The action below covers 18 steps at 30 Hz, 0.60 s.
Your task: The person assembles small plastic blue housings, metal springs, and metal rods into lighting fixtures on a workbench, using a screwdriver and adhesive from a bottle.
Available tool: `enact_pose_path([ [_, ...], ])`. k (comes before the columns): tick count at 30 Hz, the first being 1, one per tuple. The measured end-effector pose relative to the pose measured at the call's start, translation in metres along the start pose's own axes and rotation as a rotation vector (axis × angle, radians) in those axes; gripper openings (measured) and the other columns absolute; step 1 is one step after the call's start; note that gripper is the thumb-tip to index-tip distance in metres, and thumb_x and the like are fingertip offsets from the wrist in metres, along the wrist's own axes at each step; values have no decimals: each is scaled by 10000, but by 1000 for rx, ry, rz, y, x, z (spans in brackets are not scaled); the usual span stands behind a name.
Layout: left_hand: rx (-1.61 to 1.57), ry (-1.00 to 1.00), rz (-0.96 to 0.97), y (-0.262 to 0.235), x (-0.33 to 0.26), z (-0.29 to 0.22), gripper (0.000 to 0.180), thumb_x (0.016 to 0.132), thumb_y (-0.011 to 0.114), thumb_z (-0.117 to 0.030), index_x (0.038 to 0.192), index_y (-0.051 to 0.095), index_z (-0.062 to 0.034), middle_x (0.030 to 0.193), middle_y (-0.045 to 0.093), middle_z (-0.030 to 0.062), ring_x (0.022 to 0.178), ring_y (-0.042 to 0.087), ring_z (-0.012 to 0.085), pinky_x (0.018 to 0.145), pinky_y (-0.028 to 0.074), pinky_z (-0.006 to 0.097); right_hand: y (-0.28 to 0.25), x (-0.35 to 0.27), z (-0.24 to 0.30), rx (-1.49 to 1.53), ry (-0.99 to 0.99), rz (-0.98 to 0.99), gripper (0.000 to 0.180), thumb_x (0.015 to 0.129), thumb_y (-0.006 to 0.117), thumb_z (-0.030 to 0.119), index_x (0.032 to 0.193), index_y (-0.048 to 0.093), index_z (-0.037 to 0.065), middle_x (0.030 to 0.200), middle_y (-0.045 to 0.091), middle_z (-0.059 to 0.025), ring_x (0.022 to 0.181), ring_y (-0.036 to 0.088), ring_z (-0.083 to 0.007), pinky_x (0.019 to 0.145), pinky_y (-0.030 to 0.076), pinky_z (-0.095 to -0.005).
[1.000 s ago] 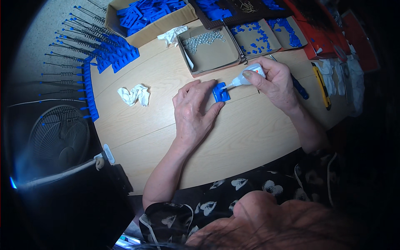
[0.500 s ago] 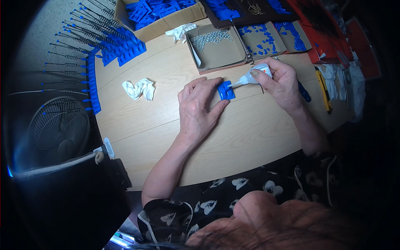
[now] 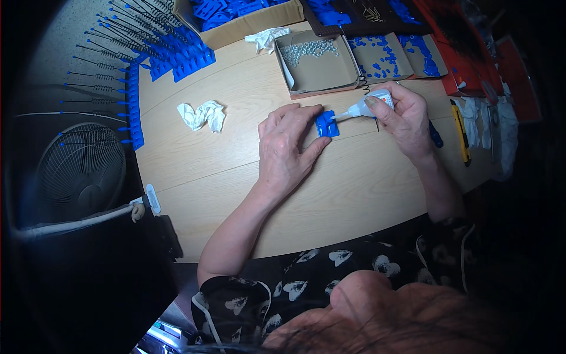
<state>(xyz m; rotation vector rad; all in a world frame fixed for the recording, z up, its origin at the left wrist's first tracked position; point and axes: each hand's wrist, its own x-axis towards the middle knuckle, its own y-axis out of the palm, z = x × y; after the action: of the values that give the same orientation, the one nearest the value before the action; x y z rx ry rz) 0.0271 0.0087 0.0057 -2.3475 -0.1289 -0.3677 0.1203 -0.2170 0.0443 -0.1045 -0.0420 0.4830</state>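
A small blue plastic part (image 3: 328,125) lies on the table in front of me. My left hand (image 3: 286,138) rests on the table left of it and holds it between thumb and fingers. In my right hand (image 3: 407,121) is a translucent white squeeze bottle (image 3: 367,106), tilted so that its thin nozzle points left and down. The nozzle's tip is at the upper right of the blue part; whether it touches the surface, I cannot tell.
Open boxes hold clear beads (image 3: 312,52), small blue pieces (image 3: 377,59) and larger blue parts (image 3: 236,13). Crumpled tissue (image 3: 201,115) lies at left. Blue racks (image 3: 134,106) bear wire springs along the left edge. At right is a yellow cutter knife (image 3: 461,133).
The whole view has shifted slightly. Both hands keep their grips, and the bottle's nozzle stays at the blue part.
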Motion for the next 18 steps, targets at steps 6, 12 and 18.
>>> enact_pose_path([
  [6,-7,-2,6,-1,2,-3,533,750,859,-186,1243,674,-105,1150,696,65,1199,576,288,1006,388,416,-6,0,3,3,53,-37,234,984,694,229,1028,653,3,733,564,33,616,465,0,527,367,-174],
  [12,18,-17,19,-2,0,-3,542,770,855,-241,1266,675,-119,1194,701,67,1222,567,298,1036,404,433,-17,5,5,377,85,1,328,1003,618,316,1110,627,6,766,623,-37,612,553,-63,532,435,-192],
  [18,-16,34,-5,3,4,-9,540,767,854,-206,1264,675,-96,1192,697,100,1199,577,308,1042,425,441,-68,5,38,455,-163,16,422,993,566,217,1335,543,-27,1091,688,-154,950,658,-167,838,532,-319],
])
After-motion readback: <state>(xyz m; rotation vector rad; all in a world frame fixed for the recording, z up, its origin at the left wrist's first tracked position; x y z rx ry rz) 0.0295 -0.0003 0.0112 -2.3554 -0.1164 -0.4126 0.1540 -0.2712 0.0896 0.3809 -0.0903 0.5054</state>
